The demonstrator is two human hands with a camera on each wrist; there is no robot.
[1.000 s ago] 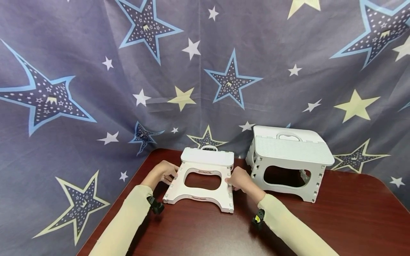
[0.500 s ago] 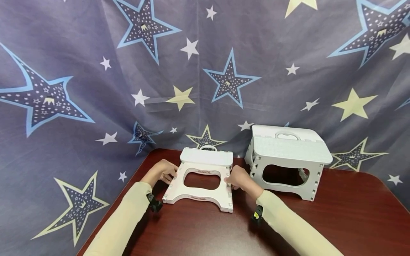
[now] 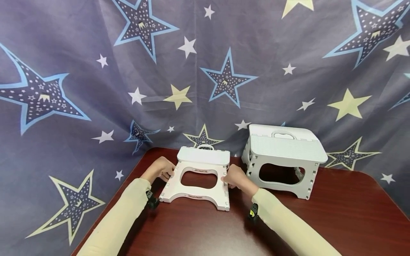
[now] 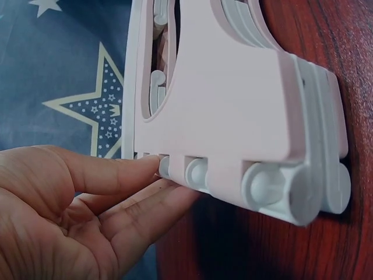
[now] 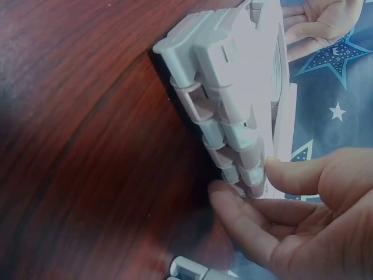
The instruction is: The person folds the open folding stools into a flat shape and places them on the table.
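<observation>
The left hand has its thumb on the left edge of the pink stool and its fingers curled in below, pinching that edge; the fingertips disappear under the hinges. The right hand grips the opposite edge in the same way, thumb above and forefinger below, its other fingers mostly hidden behind these. In the right wrist view the left hand also shows at the top corner, cut off by the frame.

The pink stool lies folded on the left part of the counter, slab and handle at the far end, feet toward the near side. Its underside is out of sight, and I cannot tell whether the gripped edges are slightly raised. Each wrist view crops it, and pale glare washes out its upper face in the right one.

A black device sits at the left wrist and another at the right, both dark and hard to make out. The sleeves run out of the near side of the head view.

To the right, well apart from the pink stool, the white stool stands unfolded, its far legs mostly hidden. Behind everything hangs a starry cloth, cut off on the left, right and top.
</observation>
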